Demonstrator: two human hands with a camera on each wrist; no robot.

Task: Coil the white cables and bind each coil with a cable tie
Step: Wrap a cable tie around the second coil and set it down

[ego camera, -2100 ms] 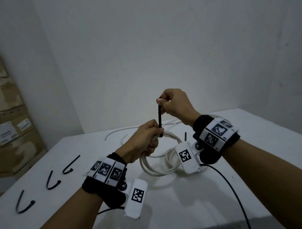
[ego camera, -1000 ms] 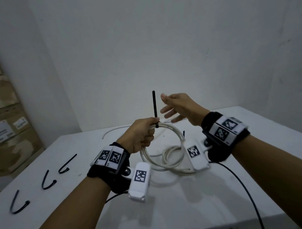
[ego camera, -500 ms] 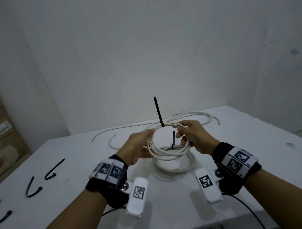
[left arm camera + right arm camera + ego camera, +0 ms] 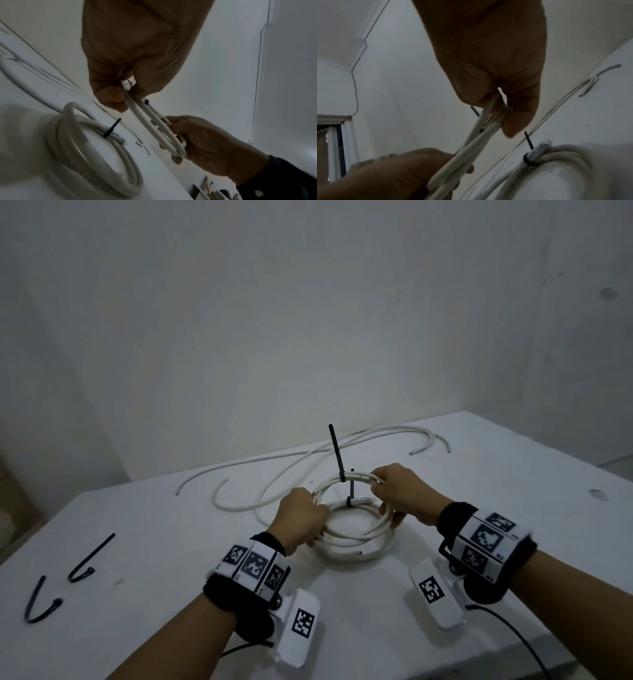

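Holding a white coil (image 4: 346, 484) between them, both hands are keeping it just above the surface (image 4: 376, 645). The left hand (image 4: 299, 520) is pinching the coil's left side, its fingers (image 4: 111, 94) curled round the strands. The right hand (image 4: 402, 493) is gripping the right side, fingers (image 4: 518, 119) closed on the loops. A black tie (image 4: 337, 453) is circling the coil at its far edge, its tail sticking up. Below, a second coil (image 4: 370, 553) is lying flat on the surface, bound by its own tie (image 4: 351, 489), whose tail is also standing upright. Loose cable (image 4: 376, 433) is sprawling across the far part of the surface. 2 spare ties (image 4: 82, 573) are lying bent at the left, well apart from the coils.
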